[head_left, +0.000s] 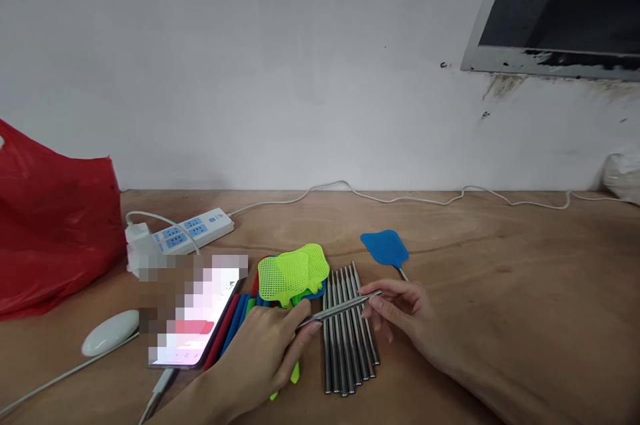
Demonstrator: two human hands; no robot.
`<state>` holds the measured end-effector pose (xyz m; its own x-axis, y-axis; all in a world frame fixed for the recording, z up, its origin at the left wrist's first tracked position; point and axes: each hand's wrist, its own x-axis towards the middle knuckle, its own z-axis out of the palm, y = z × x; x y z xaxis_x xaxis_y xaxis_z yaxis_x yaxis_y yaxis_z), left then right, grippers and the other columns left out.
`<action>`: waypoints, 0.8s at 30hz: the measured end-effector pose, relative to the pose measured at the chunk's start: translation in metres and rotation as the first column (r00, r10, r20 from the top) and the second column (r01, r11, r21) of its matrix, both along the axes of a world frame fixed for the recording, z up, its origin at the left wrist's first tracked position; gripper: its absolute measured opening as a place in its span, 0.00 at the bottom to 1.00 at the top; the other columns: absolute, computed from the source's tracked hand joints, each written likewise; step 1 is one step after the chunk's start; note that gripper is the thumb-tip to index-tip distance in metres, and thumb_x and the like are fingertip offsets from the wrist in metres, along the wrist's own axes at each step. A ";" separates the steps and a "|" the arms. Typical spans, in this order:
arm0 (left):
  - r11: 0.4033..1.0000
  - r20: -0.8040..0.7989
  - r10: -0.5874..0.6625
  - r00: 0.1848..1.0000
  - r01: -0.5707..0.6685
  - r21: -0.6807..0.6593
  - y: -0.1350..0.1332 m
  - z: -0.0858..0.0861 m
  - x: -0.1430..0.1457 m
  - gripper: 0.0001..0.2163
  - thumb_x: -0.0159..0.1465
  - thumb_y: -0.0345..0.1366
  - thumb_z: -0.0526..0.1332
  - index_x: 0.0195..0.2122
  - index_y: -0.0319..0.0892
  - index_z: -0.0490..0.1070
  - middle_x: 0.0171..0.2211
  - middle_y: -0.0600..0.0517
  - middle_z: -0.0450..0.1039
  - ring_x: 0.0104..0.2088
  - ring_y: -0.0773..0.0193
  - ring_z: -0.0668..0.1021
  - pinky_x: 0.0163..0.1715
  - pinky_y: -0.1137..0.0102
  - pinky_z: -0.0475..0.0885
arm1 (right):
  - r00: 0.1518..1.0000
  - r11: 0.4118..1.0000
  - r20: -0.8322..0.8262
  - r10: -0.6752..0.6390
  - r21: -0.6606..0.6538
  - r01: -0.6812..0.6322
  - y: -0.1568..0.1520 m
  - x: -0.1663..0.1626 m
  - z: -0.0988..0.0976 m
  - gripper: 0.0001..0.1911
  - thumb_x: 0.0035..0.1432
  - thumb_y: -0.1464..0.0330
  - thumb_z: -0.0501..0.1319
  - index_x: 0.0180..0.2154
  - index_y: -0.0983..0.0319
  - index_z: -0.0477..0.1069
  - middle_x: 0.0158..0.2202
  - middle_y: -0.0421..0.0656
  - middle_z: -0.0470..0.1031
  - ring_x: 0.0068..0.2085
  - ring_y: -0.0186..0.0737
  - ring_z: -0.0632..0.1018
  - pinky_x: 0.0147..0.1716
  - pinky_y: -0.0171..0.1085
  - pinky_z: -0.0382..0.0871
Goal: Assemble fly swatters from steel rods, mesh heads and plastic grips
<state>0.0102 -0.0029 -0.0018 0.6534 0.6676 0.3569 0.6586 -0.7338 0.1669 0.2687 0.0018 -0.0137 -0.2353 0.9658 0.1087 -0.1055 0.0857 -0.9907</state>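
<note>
My left hand [265, 355] and my right hand [400, 311] together pinch one thin metal rod [340, 309], one hand at each end, held across a row of several metal rods [347, 338] lying side by side on the wooden table [500, 291]. Just left of the rods lies a pile of plastic fly swatter heads, neon green [293, 271] on top, with blue and red ones beneath. A blue fly swatter [385, 248] fitted on a metal handle lies beyond my right hand.
A phone [200, 325] with a lit screen lies left of the swatter heads. Behind it sit a white power strip [185, 231] and cable. A white mouse [110, 333] and a red plastic bag [50, 231] are at the left.
</note>
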 end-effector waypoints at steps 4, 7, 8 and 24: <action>0.992 0.009 -0.070 0.997 0.071 -0.106 -0.002 0.005 0.002 0.14 0.75 0.38 0.42 0.35 0.44 0.62 0.26 0.55 0.72 0.23 0.61 0.75 0.23 0.69 0.60 | 0.996 0.999 -0.087 -0.037 0.000 0.037 0.001 -0.001 0.000 0.15 0.56 0.56 0.68 0.36 0.61 0.78 0.27 0.42 0.78 0.23 0.32 0.74 0.18 0.28 0.68; 0.985 0.050 -0.078 0.996 0.085 -0.151 -0.003 0.007 0.002 0.13 0.74 0.38 0.44 0.37 0.44 0.64 0.28 0.54 0.73 0.25 0.61 0.75 0.25 0.69 0.61 | 0.961 0.982 -0.200 -0.189 -0.034 0.186 0.005 0.006 0.006 0.16 0.58 0.54 0.66 0.33 0.61 0.74 0.30 0.41 0.78 0.23 0.30 0.73 0.17 0.27 0.67; 0.985 0.055 -0.073 0.996 0.080 -0.153 -0.003 0.007 0.001 0.13 0.74 0.39 0.44 0.37 0.44 0.64 0.28 0.54 0.72 0.25 0.62 0.75 0.25 0.69 0.61 | 0.946 0.972 -0.224 -0.234 -0.054 0.228 0.007 0.010 0.008 0.16 0.58 0.54 0.66 0.33 0.61 0.72 0.31 0.41 0.78 0.21 0.29 0.73 0.16 0.27 0.66; 0.986 -0.120 -0.072 0.990 0.053 -0.156 0.000 -0.002 0.002 0.13 0.73 0.36 0.48 0.35 0.43 0.68 0.29 0.52 0.74 0.28 0.59 0.77 0.26 0.68 0.60 | 0.896 0.957 0.337 -0.289 0.116 0.265 0.026 0.023 -0.010 0.35 0.56 0.53 0.63 0.59 0.57 0.54 0.30 0.34 0.68 0.16 0.29 0.68 0.09 0.29 0.59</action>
